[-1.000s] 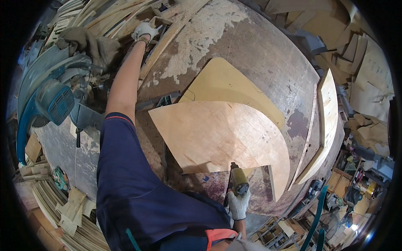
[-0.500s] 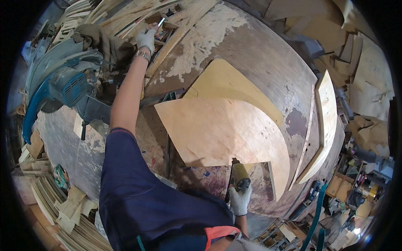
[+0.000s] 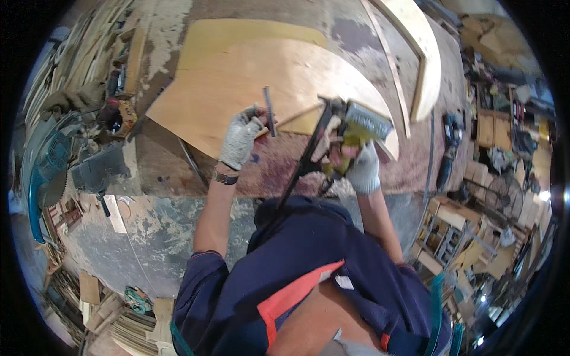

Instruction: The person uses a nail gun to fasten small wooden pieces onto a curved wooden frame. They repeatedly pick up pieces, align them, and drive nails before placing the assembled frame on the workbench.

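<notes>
My left hand point(image 3: 238, 142), in a white knit glove with bare fingertips, pinches a thin grey strip of nails or staples point(image 3: 269, 111); which of the two I cannot tell. The strip stands nearly upright above the workbench. In my gloved right hand point(image 3: 363, 171) is a yellow-green nail gun point(image 3: 367, 123), gripped by its handle. Its long black magazine point(image 3: 301, 163) slants down toward my body. Beneath both hands lies a curved plywood panel point(image 3: 237, 83), over a yellowish board point(image 3: 237, 32) that shows at its far edge.
A blue-green circular saw point(image 3: 53, 154) stands at the left. Toward the far right of the workbench point(image 3: 172, 172) are a curved wooden piece point(image 3: 428, 65), a thin wood strip point(image 3: 389, 53) and a dark power tool point(image 3: 449, 148). A fan point(image 3: 504, 193) stands beyond the right side.
My left hand has come back from the far left with the strip, to above the panel. My right hand has lifted the nail gun and turned it, bringing the magazine into view.
</notes>
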The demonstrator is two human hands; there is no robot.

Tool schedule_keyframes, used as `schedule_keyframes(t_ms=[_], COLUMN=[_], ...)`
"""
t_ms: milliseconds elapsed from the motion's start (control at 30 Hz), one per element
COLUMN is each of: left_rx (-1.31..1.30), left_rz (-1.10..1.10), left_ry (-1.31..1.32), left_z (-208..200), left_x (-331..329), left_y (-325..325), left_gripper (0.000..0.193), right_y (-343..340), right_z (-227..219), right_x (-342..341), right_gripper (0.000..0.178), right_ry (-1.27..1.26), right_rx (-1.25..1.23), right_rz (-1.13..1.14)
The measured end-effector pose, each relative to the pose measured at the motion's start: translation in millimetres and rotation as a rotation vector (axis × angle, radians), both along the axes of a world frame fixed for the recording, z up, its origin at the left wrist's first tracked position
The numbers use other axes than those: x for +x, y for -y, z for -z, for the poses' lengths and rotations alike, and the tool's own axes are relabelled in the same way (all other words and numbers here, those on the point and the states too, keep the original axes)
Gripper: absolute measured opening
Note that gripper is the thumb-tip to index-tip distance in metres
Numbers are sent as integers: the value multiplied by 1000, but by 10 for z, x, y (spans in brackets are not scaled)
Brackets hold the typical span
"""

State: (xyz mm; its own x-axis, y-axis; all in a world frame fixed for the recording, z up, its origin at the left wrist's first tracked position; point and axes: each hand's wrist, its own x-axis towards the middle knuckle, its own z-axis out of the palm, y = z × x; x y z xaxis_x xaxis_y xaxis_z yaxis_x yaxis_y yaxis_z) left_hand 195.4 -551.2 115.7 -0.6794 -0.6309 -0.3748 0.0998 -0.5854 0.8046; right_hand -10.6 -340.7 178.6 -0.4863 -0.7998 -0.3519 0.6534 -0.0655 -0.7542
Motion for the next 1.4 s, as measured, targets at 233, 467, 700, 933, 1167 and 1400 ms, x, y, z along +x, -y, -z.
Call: schedule_keyframes(t_ms=[233,467,700,933,1167,1400], left_rx=[-342,-813,-1062,-642,-387,-381], left_rz=[351,441,495,296,90,-354], left_ry=[152,420,482,91,-85,-140], left_z=[-837,-1206,-1588,-1187,-721,-686], left_x=[-840,-1613,-2163,-1889,-1435,-848], left_y=[-1411,-2341,-2858,-3003,-2854,-2231], left_gripper=[14,20,21,20,29,39], right_y=[-917,-1982,-2500,-2529,-1857,-995], right_z=[-5,-85,-26,-65,80,294], right_x=[-667,-1156,-1458,-1592,-1341,-429], right_gripper=[48,47,49,49,62,46], right_ry=[175,174,267,397,421,923], right_rx=[-232,-196,-305,-457,-485,-175], right_rz=[-181,-140,-106,-6,-241,-615])
